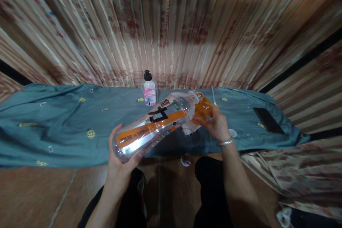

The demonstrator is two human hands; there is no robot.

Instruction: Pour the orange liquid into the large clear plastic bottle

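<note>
Head view: left hand [120, 158], fingers curled, grips one large bottle [156, 123]; right hand [218, 127], likewise curled, grips one orange container [203, 108].

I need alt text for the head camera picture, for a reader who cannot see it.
A left hand holds a large clear bottle tilted, its neck toward an orange see-through container in the right hand. On the patterned blue-green cloth beyond stand a small black-capped bottle and, lying at right, a dark phone.
</note>
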